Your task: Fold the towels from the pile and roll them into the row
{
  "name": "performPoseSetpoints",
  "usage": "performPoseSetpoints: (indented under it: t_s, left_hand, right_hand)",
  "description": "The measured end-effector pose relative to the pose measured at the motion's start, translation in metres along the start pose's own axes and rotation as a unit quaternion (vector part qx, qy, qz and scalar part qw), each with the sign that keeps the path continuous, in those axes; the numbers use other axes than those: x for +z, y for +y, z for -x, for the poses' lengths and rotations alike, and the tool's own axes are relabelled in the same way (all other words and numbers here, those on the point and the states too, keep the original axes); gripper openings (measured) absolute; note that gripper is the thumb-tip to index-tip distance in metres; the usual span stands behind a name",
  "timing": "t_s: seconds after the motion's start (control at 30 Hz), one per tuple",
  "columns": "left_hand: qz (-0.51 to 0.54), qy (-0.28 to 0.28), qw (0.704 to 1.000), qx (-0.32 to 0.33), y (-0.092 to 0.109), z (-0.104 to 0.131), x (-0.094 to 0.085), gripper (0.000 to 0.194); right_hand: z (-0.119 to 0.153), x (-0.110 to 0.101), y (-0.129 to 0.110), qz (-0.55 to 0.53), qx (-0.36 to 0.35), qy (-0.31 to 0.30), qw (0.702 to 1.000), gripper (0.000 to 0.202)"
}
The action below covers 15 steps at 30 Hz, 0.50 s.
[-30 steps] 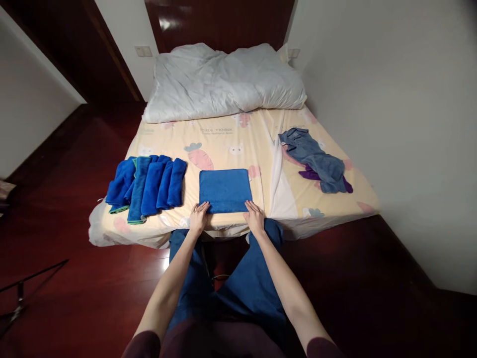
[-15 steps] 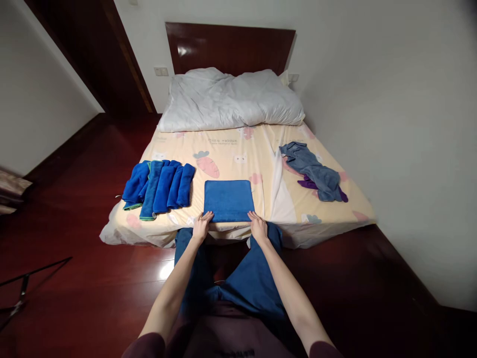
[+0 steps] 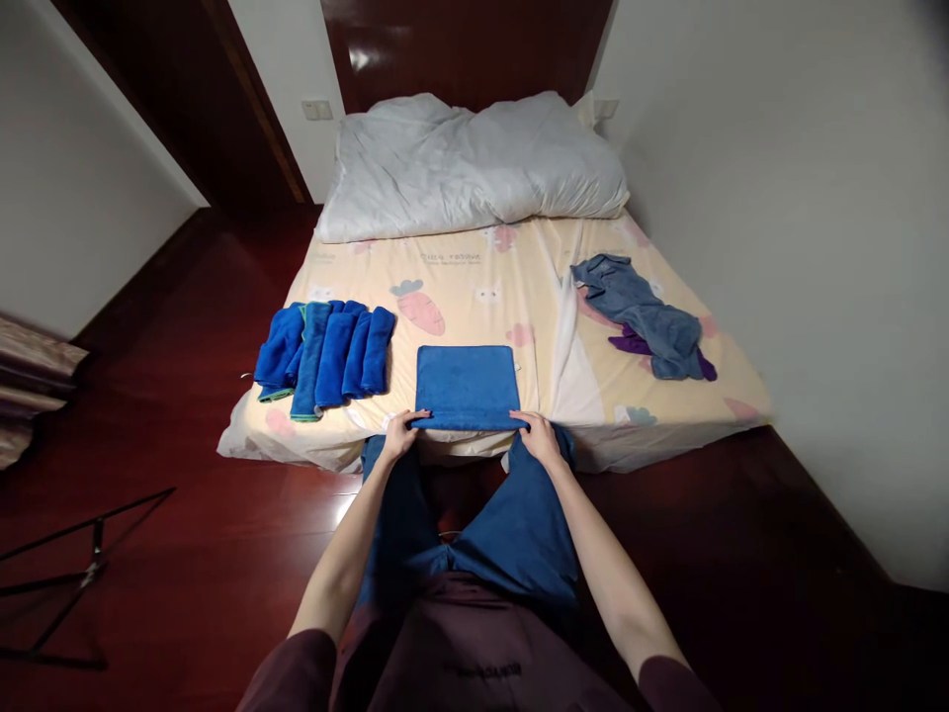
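A blue towel (image 3: pixel 467 381) lies flat near the front edge of the bed, its near edge turned up in a narrow fold. My left hand (image 3: pixel 401 431) pinches the left end of that fold. At the right end, my right hand (image 3: pixel 537 433) grips the same edge. Several rolled blue towels (image 3: pixel 333 354) lie side by side on the left of the bed, some with green borders. On the right is a loose heap of grey-blue cloth (image 3: pixel 642 314) with a purple cloth (image 3: pixel 630 340) partly beneath it.
The bed (image 3: pixel 460 282) has a patterned yellow sheet. A pale quilt (image 3: pixel 474 168) is bunched at the headboard (image 3: pixel 467 49). A black metal stand (image 3: pixel 93 569) is on the floor at left, near a curtain (image 3: pixel 34 386).
Both hands have taken hold of the near edge of the flat blue towel and lifted it into a narrow fold. The camera view has tilted down and shifted slightly.
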<state>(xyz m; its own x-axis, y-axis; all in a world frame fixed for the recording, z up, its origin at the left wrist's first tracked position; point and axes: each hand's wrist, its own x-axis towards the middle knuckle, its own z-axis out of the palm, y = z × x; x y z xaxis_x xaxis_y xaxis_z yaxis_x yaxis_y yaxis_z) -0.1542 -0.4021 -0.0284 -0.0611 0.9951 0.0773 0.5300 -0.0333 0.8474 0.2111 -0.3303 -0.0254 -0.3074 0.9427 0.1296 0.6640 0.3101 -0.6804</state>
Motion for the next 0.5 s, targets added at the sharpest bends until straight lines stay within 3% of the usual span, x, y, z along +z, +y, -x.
performPoseSetpoints:
  t_s: [0.1,0.3,0.5]
  left_hand:
    - [0.041,0.017,0.999,0.001,-0.0012,0.0012,0.0026,0.042]
    - [0.023,0.037,0.999,-0.008,0.0014,0.0002,0.0033,0.034]
    - [0.029,0.064,0.997,-0.027,-0.0027,-0.0030,0.0042,0.024]
  right_hand:
    - [-0.0021,0.0017,-0.0010,-0.013,0.027,0.019,0.999,0.053]
    - [-0.0041,0.0028,-0.0019,-0.018,0.060,0.030,0.998,0.048]
    - [-0.0063,0.0003,-0.0052,-0.048,0.090,0.053,0.993,0.030]
